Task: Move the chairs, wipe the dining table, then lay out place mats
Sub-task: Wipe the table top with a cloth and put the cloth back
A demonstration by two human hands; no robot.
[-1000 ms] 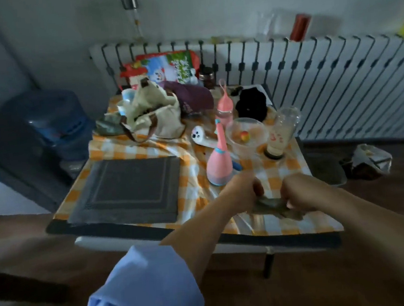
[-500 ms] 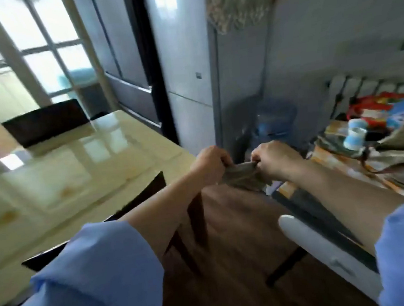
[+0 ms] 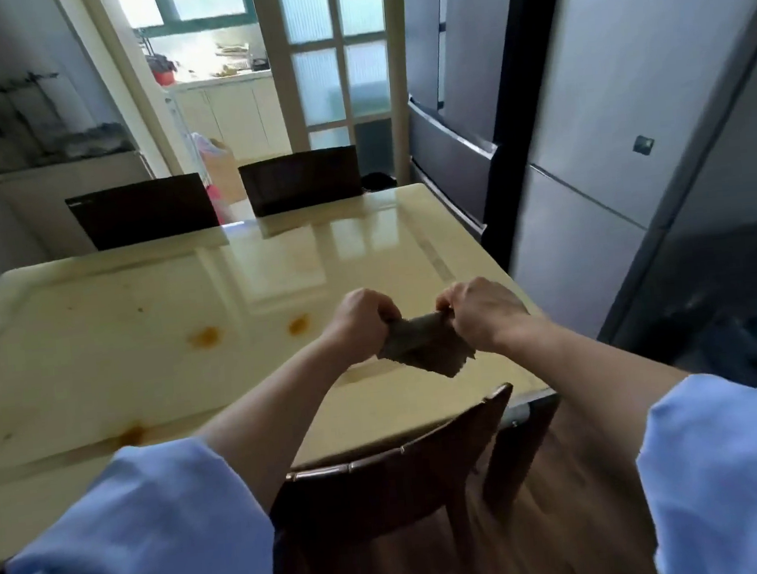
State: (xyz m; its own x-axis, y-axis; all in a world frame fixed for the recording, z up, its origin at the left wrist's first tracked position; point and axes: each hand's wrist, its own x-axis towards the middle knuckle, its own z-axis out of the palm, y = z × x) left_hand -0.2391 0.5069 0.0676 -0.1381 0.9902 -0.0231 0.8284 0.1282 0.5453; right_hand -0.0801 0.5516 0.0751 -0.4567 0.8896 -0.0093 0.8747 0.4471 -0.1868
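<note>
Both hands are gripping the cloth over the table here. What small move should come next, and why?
Probably lower the grey-brown cloth, stretched between the left hand and right hand, onto the glossy cream dining table and start at the orange stains: the cloth hangs above the surface, and the stains lie just left of it.

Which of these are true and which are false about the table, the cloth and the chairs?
1. Both hands hold the cloth. True: left hand and right hand each keep a grip on an end.
2. The dining table is spotless. False: orange stains show.
3. Place mats are laid out. False: none are on it.
4. Two dark chairs stand at the far side. True.
</note>
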